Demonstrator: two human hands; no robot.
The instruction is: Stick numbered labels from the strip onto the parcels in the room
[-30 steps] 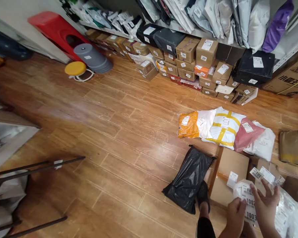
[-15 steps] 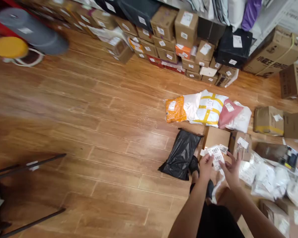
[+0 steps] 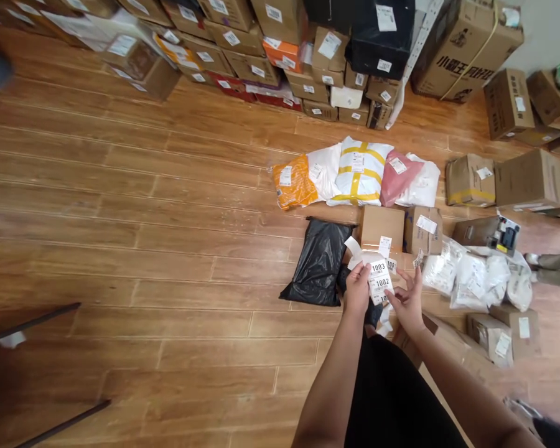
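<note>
A strip of white printed labels (image 3: 381, 284), numbered 1003 and 1002, is pinched in my left hand (image 3: 356, 291) at its left edge. My right hand (image 3: 408, 306) holds the strip's lower right edge with the thumb, and a small loose label (image 3: 419, 258) sticks to a raised fingertip. Another small label marked 1001 (image 3: 391, 266) shows just beyond the strip; whether it lies on the box is unclear. Behind the hands is a flat brown box (image 3: 381, 227) bearing a white label. To the left lies a black plastic parcel (image 3: 318, 261).
Orange (image 3: 296, 180), white-and-yellow (image 3: 360, 171) and pink (image 3: 396, 174) parcels form a row ahead. Stacked boxes (image 3: 242, 40) line the far side. White bags (image 3: 471, 277) and cartons (image 3: 529, 180) stand at right, near a person's leg (image 3: 557, 267). Dark rack legs (image 3: 32, 323) jut in at left.
The view has swung right and nearer, bringing a person's leg in at the right edge. Both hands still hold the label strip, and a label now shows clearly on my right fingertip.
</note>
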